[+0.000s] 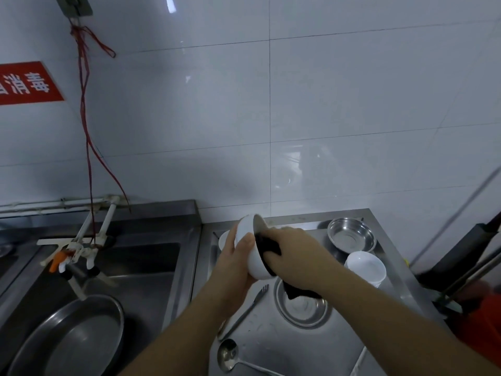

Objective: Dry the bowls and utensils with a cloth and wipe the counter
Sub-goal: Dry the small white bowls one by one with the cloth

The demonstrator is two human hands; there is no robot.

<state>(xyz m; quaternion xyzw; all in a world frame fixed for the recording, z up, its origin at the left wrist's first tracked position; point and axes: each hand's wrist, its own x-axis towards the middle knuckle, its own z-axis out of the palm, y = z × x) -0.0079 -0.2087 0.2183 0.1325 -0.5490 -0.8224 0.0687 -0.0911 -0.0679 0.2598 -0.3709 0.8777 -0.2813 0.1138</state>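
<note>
The white bowl (250, 248) is held tipped on its side above the steel tabletop (292, 346), its mouth turned toward the right hand; it is smooth, glossy ceramic with a round, deep wall. The left hand (235, 264) cups the bowl's outer wall from the left, its thumb lying across the white side and its fingers curled round the back. The right hand (295, 253) presses a dark cloth (268, 246) into the bowl's opening, its fingers curled over the cloth; the cloth looks soft and limp, and one end hangs down below the bowl (295, 293).

Directly under the held bowl lies a shallow round steel dish (301, 310) with a bright rim; a steel fork (250, 308) lies slantwise just left of that dish, and a steel ladle (229, 354) with a rounded, polished scoop lies nearer the person. To the right of the held bowl stands a second white bowl (366, 268), upright; behind that one sits a steel bowl (351, 234), dull and brushed inside. Left of the held bowl, well apart, is a sink (151, 270) holding a wide round steel pan (73, 337); a white tap (81, 245) reaches over it.
</note>
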